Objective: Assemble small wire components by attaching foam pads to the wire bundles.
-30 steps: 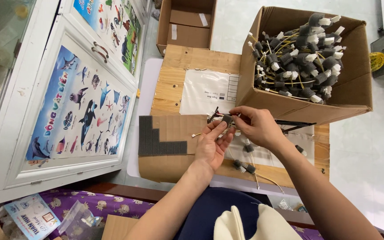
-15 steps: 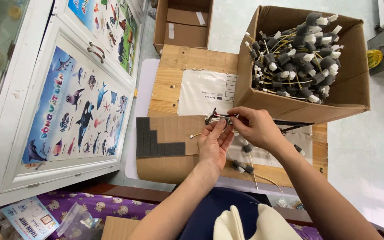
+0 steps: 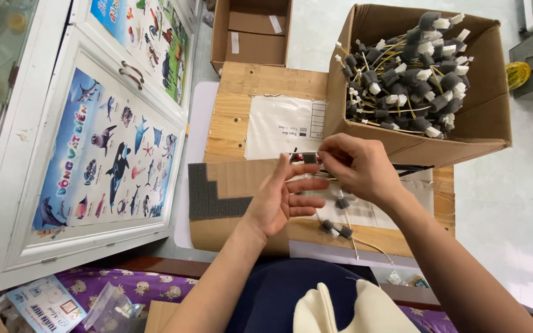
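Note:
My left hand [image 3: 282, 197] and my right hand [image 3: 359, 166] meet over a wooden board [image 3: 260, 83]. Between their fingertips they pinch a small dark foam block [image 3: 309, 158] on a thin wire. The left palm faces up, fingers spread. Beneath the left hand lies a cardboard sheet [image 3: 235, 182] with a strip of dark foam squares [image 3: 208, 197] along its left and lower edge. Several finished wires with foam blocks [image 3: 337, 229] lie on the board under my right wrist.
A large cardboard box [image 3: 482, 123] full of yellow wires with dark foam and white ends [image 3: 411, 74] stands at the right. A smaller box [image 3: 251, 31] sits at the back. A white cabinet with animal posters [image 3: 106, 160] is at the left. A white paper [image 3: 282, 126] lies on the board.
Both hands stay in nearly the same place over the board. The left hand's fingers have spread and its palm has turned more upward while the fingertips keep working the foam block.

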